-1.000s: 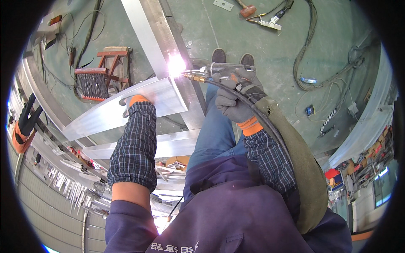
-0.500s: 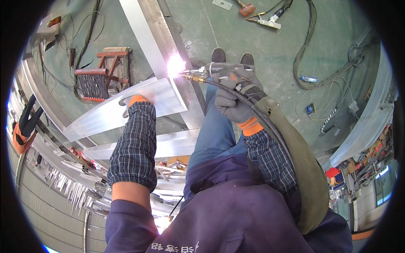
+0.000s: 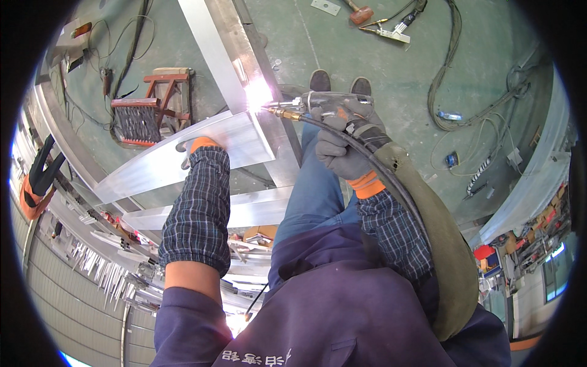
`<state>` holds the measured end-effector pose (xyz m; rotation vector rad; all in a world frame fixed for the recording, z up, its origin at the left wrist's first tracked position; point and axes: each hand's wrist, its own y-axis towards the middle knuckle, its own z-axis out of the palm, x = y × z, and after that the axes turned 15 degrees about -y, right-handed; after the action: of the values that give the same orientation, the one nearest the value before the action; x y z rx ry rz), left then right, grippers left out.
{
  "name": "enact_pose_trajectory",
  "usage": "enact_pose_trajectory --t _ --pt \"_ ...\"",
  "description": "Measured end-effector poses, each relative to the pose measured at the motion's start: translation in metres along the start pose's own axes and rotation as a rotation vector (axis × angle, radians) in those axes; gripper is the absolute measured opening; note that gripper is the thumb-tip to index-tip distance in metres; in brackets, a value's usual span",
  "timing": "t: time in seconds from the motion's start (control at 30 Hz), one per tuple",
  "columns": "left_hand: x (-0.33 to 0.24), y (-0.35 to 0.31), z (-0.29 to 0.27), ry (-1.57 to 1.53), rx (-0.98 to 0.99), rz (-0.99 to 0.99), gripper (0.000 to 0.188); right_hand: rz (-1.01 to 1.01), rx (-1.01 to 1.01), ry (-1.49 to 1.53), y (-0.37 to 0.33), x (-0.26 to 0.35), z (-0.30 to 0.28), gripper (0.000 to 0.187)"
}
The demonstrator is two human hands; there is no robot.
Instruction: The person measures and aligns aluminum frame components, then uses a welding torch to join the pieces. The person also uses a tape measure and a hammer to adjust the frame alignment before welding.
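Observation:
My gloved right hand (image 3: 342, 137) is closed around a welding torch (image 3: 315, 99), its brass-coloured fitting (image 3: 287, 114) and black hose running back over my forearm. At the torch's tip a bright arc (image 3: 258, 95) glares where a flat aluminium bar (image 3: 244, 137) meets a long aluminium beam (image 3: 278, 131). The glare hides the joint itself. To the left, my left hand (image 3: 185, 150) is at the flat bar, in a grey glove with an orange cuff. Its fingers are mostly hidden beneath the cuff and checked sleeve.
A second aluminium bar (image 3: 257, 207) lies nearer me. On the green floor are a reddish-brown frame (image 3: 162, 107) at left, a mallet (image 3: 361, 14) at the far side, and cables (image 3: 437, 92) at right. Stacked metal lengths (image 3: 110, 272) stand at lower left.
The whole view has shifted slightly to the right. Both hands keep their places against the metal, and the arc burns at the same joint in both frames.

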<state>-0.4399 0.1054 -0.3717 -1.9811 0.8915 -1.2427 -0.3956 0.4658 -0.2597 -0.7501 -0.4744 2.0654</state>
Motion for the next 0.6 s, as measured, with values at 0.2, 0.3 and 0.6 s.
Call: enact_pose_trajectory --t 0.2,0.3,0.6 --pt "0.0 0.0 -0.003 0.011 0.001 -0.002 0.073 0.053 0.012 0.055 -0.001 0.003 -0.009 0.055" --pt "0.0 -0.003 -0.004 0.013 0.006 0.0 0.073 -0.034 -0.112 -0.009 -0.002 -0.001 0.004 0.065" --pt "0.0 0.002 -0.002 0.022 0.02 -0.005 0.071 0.005 0.006 0.03 -0.004 -0.003 -0.001 0.066"
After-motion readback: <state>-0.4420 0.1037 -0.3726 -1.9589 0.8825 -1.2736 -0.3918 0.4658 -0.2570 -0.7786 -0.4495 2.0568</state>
